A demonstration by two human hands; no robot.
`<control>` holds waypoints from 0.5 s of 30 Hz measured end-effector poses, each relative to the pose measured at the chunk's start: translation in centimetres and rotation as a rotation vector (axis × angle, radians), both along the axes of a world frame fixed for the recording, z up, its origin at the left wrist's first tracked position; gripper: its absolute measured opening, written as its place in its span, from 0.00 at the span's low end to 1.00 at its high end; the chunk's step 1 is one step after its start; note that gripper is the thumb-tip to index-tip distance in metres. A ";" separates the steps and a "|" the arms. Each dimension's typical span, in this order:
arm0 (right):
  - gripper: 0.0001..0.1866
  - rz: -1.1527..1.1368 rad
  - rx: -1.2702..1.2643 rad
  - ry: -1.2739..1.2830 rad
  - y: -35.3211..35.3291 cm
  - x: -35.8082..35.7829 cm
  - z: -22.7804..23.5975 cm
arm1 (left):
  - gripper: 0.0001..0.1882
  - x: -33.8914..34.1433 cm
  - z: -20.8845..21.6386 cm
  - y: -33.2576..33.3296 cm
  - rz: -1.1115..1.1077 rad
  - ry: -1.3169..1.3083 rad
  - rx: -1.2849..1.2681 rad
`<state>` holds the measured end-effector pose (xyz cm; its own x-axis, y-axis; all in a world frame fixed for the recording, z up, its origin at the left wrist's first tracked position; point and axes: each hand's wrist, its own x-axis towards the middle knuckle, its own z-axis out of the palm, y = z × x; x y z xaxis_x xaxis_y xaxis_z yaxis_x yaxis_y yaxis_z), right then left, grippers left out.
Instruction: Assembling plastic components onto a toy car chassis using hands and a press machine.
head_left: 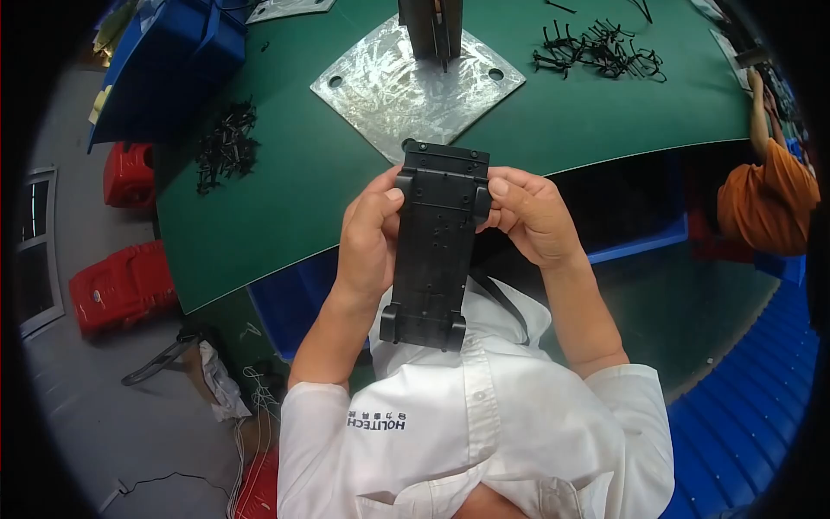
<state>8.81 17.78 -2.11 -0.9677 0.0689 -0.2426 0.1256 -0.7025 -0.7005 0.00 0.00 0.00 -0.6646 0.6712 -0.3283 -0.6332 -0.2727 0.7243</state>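
In front of my chest I hold a long black plastic part, shaped like a toy car's chassis. Small holes dot its flat face, and rounded wheel-like pieces stick out near its corners. My left hand is closed on its upper left edge, thumb by the rounded piece there. On the opposite edge, my right hand pinches it between thumb and fingers. The part's far end slightly overlaps the near corner of a silvery metal base plate, from which a dark upright post rises.
The green table carries a pile of small black parts at left and another black pile at right. A blue bin stands far left. Red stools are beside the table. Another person's orange sleeve shows at right.
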 end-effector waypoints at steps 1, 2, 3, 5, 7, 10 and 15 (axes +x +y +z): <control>0.18 -0.008 -0.005 -0.001 -0.2 0.0 0.0 | 0.26 0.1 0.1 0.1 0.037 0.011 -0.033; 0.18 -0.017 -0.010 -0.001 -0.3 -0.1 0.0 | 0.26 0.2 0.1 0.2 0.073 0.021 -0.066; 0.18 -0.015 -0.009 -0.006 -0.3 -0.1 0.0 | 0.26 0.5 0.2 0.5 0.074 0.017 -0.065; 0.17 -0.045 -0.007 -0.029 -0.3 -0.1 0.0 | 0.25 0.9 0.2 1.0 0.130 0.025 -0.091; 0.16 -0.055 -0.012 -0.034 -0.4 -0.3 0.1 | 0.25 0.8 -0.2 0.8 0.113 0.039 -0.092; 0.16 -0.068 -0.011 -0.052 -0.6 -0.6 0.3 | 0.25 0.7 -0.4 0.7 0.102 0.060 -0.101; 0.15 -0.085 0.067 -0.092 -1.0 -0.7 0.5 | 0.24 0.8 0.2 1.1 0.127 0.096 -0.123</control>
